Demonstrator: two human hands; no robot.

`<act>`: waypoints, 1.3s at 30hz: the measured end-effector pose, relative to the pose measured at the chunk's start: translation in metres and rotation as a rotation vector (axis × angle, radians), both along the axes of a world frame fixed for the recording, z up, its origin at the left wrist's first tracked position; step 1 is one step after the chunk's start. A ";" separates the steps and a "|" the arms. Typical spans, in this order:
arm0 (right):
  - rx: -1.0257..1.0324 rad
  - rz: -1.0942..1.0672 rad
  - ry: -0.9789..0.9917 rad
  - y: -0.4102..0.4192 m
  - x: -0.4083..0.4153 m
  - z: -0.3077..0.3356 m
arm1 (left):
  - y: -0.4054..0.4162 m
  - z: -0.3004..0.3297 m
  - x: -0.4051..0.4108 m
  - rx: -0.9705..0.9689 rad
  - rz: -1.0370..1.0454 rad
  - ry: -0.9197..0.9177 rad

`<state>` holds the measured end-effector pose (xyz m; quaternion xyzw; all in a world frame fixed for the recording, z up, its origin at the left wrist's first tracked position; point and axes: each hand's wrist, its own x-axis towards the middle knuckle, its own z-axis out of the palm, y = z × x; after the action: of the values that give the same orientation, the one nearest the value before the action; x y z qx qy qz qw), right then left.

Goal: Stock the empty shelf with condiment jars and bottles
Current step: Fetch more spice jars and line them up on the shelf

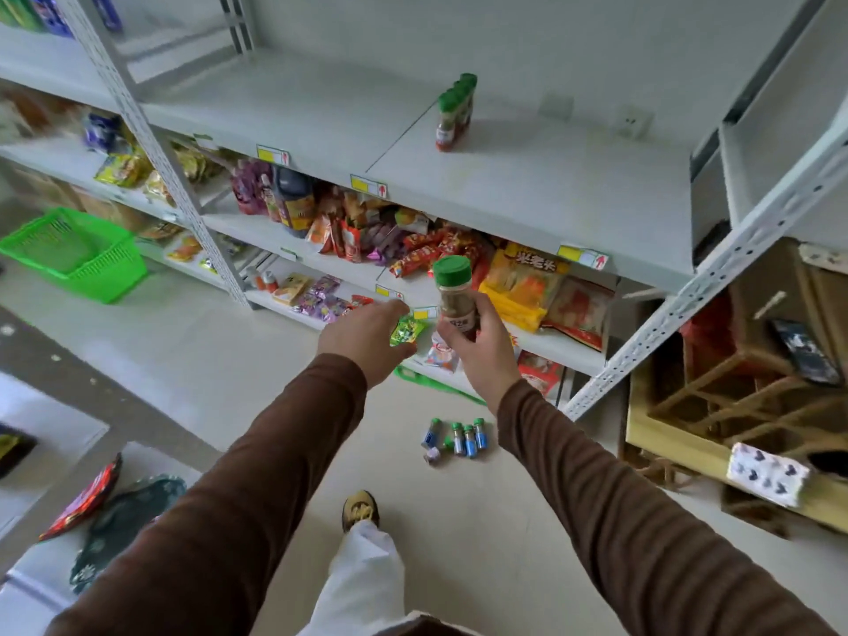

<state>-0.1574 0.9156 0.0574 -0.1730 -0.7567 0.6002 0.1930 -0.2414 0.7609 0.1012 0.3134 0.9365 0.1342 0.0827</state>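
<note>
Status: right hand (pixel 477 355) had a green-capped spice jar (pixel 454 296) upright, fingers and thumb wrapped round the lower half, cap clear above the grip. Jar was mid-air in front of the snack shelves, below the front edge of the empty shelf (pixel 527 190) and well apart from it, so not placed yet. Left hand (pixel 367 337) was just left of the jar, palm down, fingers loosely extended, holding nothing afaict; the small green packet (pixel 406 331) beside its fingertips looked like shelf stock behind it, not gripped, but can't be 100% sure. Done so far: a short row of green-capped bottles (pixel 454 112) stood on the empty shelf, far side, right of the panel seam, lined front-to-back; exact count unclear, looked like 3-4. Rest of that shelf was bare, left panel incl. Left to do: a cluster of small green-capped bottles w/ blue labels (pixel 459 438) sat on the floor near the right upright's foot, ~4 upright plus one small item next to them I couldn't ID. Green basket (pixel 75 254) on the floor far left, contents not readable. My est: early in the task, well under half. Next likely = lift jar up and set it beside the existing row.
</note>
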 end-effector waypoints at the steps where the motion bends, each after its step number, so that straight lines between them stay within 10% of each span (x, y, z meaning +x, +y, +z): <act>1: 0.000 -0.021 0.000 0.008 -0.017 -0.003 | 0.009 -0.002 -0.019 0.005 -0.008 -0.010; 24: 0.039 -0.350 -0.096 0.193 -0.398 -0.022 | 0.200 -0.010 -0.357 0.049 -0.089 -0.047; 39: 0.231 -0.531 -0.149 0.223 -0.489 -0.055 | 0.231 -0.034 -0.440 0.043 -0.103 -0.065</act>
<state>-0.6469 1.1385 0.0028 -0.3852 -0.7605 0.4241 0.3057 -0.6816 0.9915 0.0672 0.3584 0.9128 0.1598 0.1134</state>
